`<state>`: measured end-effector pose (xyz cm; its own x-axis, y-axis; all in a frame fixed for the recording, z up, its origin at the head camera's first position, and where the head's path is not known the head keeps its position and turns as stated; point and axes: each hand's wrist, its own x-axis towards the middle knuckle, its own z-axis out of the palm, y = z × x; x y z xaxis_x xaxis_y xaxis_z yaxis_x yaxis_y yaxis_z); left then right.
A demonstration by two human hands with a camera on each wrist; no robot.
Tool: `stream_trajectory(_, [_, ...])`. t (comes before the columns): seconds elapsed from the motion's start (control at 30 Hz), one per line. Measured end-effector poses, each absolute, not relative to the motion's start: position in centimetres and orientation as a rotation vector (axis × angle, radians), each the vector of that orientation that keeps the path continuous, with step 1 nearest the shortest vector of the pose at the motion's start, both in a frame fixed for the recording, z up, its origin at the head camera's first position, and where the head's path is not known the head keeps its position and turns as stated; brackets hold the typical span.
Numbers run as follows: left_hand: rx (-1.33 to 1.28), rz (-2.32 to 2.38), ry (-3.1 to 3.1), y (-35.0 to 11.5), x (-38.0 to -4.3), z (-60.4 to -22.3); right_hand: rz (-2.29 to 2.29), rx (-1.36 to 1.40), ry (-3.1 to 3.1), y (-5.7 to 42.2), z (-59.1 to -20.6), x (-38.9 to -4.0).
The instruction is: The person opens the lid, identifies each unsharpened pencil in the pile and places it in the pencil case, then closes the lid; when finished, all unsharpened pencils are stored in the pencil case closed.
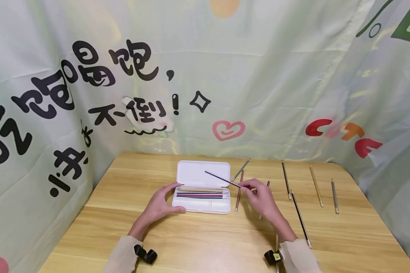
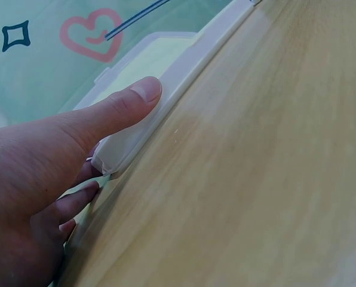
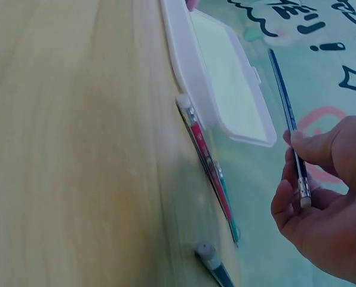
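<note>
A white pencil case (image 1: 194, 206) lies open on the table, its lid (image 1: 194, 172) tipped back behind it. Several pencils (image 1: 201, 194) lie side by side in its rear compartment. My left hand (image 1: 158, 203) grips the case's left end, thumb along the front wall and fingers around the far side. Between thumb and fingers, my right hand (image 1: 262, 198) pinches a dark blue pencil (image 3: 284, 92) near its eraser end. That pencil slants up to the left, above the case's right side. Its eraser shows beside my palm in the right wrist view.
Right of the case lie a red pencil (image 1: 238, 195) and a green pencil (image 1: 240, 169). Farther right are black pencils (image 1: 300, 218), a natural-wood pencil (image 1: 316, 185) and a grey pencil (image 1: 335, 196). A printed curtain (image 1: 266, 94) hangs behind the wooden table (image 1: 205, 242).
</note>
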<state>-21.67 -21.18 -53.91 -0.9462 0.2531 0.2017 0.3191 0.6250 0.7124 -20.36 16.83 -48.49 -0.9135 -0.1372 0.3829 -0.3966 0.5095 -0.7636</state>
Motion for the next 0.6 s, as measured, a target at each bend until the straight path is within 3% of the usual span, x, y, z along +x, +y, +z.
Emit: stream_trajectory(0.6, [-0.466,-1.254,-2.771,-21.1,-21.6,-53.8,1.082,0.83,-2.565,12.6,-49.1,-21.0])
